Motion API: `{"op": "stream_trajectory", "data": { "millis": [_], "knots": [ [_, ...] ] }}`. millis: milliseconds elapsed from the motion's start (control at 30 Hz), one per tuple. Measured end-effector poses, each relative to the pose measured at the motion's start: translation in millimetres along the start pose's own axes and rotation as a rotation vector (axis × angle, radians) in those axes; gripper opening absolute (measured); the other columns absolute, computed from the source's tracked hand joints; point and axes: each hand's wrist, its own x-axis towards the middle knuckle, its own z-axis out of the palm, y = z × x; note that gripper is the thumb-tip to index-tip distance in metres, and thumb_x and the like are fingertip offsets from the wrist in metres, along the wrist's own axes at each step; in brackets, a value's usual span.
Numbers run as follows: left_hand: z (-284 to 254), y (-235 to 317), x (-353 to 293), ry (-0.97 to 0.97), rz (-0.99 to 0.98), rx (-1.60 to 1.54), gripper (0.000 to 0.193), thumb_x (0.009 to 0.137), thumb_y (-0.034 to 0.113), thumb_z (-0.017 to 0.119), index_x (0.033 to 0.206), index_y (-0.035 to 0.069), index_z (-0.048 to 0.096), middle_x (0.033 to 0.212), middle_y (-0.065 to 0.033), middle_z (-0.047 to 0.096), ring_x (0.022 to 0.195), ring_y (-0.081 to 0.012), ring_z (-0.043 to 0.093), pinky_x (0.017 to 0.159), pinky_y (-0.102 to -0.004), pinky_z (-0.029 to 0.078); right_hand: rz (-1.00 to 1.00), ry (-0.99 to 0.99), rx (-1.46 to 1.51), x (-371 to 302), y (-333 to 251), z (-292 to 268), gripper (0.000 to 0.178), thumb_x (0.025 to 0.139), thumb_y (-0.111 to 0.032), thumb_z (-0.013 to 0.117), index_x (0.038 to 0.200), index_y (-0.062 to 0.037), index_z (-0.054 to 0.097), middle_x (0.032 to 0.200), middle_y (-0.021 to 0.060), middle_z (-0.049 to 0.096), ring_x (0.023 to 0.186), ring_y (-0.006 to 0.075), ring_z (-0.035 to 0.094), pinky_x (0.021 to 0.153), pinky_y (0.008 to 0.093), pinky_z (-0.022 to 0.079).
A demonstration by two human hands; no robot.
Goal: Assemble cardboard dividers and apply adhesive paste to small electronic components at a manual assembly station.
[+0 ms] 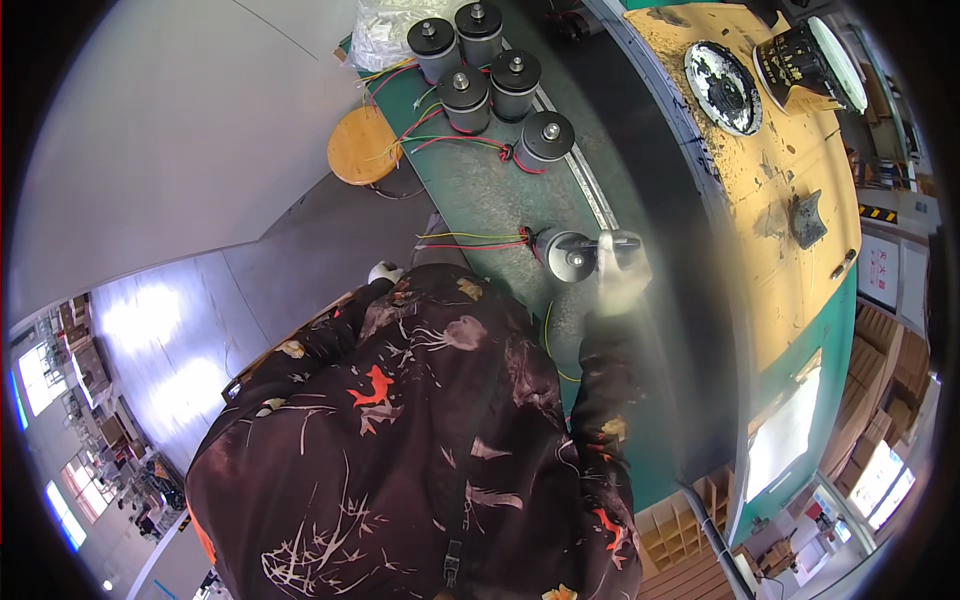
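My right hand (624, 276), in a white glove blurred by motion, is closed round a slim dark handle (626, 243). Its working end cannot be made out. Just left of it stands a grey cylindrical motor (572, 264), with a pale top, a short metal shaft, and red and yellow-green wires running left. Close to my body at the left is my left hand (385, 272), also white-gloved. My sleeve covers much of it, and its fingers are too hidden to read.
Several motors with black tops (548, 135) stand farther up the green bench (480, 190), wires trailing left. A metal strip (590, 185) lies along it. On the yellow surface at right are a black-smeared lid (722, 88) and a black bucket (810, 68). A round wooden stool (362, 147) stands left.
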Motion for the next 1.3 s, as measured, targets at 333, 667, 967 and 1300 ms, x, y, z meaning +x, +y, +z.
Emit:
{"op": "stream_trajectory", "data": {
  "millis": [333, 667, 967, 1300],
  "knots": [
    [6, -4, 5, -0.009, 0.005, -0.002, 0.042, 0.070, 0.043, 0.075, 0.095, 0.009, 0.073, 0.093, -0.0149, 0.073, 0.092, -0.0312, 0.070, 0.084, -0.0413, 0.054, -0.095, -0.091, -0.195, -8, -31, -5, 0.013, 0.085, -0.011, 0.073, 0.094, -0.0031, 0.068, 0.075, 0.0031, 0.065, 0.070, 0.0103, 0.060, 0.066, 0.0257, 0.049],
    [10, 8, 10, -0.049, -0.002, -0.003, 0.045, 0.070, 0.041, 0.073, 0.098, 0.007, 0.074, 0.097, -0.0175, 0.072, 0.095, -0.0329, 0.070, 0.088, -0.0411, 0.053, -0.440, 0.463, 0.026, 98, -177, -73, 0.018, 0.091, -0.015, 0.069, 0.097, 0.0020, 0.064, 0.074, 0.0050, 0.063, 0.057, 0.0088, 0.053, 0.053, 0.0222, 0.043],
    [9, 9, 4, -0.033, -0.060, -0.039, 0.043, 0.069, 0.042, 0.073, 0.096, 0.008, 0.075, 0.097, -0.0162, 0.073, 0.094, -0.0313, 0.070, 0.087, -0.0406, 0.054, -0.355, 0.363, 0.062, 183, -198, -70, 0.027, 0.088, -0.025, 0.075, 0.090, 0.0008, 0.068, 0.071, 0.0025, 0.064, 0.054, 0.0072, 0.053, 0.050, 0.0233, 0.041],
    [2, 8, -1, -0.066, -0.066, -0.024, 0.041, 0.071, 0.038, 0.070, 0.097, 0.007, 0.075, 0.096, -0.0179, 0.073, 0.096, -0.0333, 0.070, 0.088, -0.0411, 0.053, -0.443, 0.385, 0.120, 155, -194, -59, 0.019, 0.088, -0.018, 0.075, 0.089, -0.0004, 0.067, 0.070, 0.0012, 0.063, 0.058, 0.0069, 0.055, 0.051, 0.0210, 0.042]
  ]
}}
